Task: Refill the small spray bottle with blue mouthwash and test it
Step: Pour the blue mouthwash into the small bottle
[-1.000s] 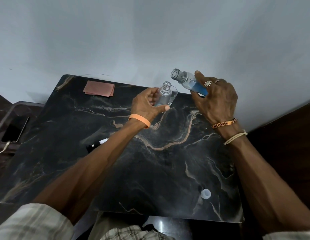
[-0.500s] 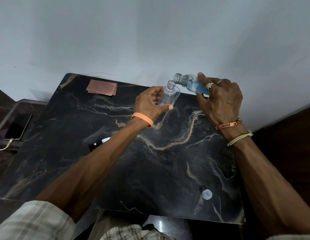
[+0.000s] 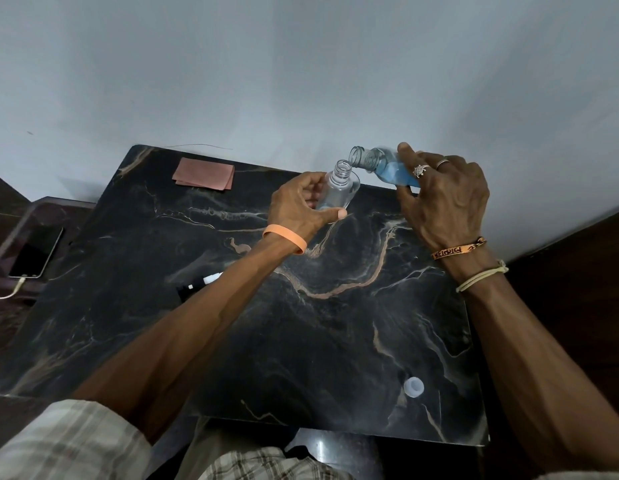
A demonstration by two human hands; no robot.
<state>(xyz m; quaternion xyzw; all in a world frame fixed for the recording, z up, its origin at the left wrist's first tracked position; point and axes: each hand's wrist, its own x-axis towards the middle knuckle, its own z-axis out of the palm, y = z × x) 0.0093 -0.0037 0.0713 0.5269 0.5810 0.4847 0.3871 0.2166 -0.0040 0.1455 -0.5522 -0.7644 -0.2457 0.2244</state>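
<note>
Left grip (image 3: 297,209) wrapped round small spray bottle (image 3: 337,192), uncapped, at far edge of worktop (image 3: 335,323). Right grip (image 3: 446,199) holds mouthwash bottle (image 3: 380,164), now tipped lower, mouth nearer, just above open neck. No stream visible; pour looks imminent.

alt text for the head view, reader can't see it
The right hand tilts a bottle of blue mouthwash toward the neck of a small clear bottle gripped by the left hand at a marble table. A white cap lies near its front edge.
</note>
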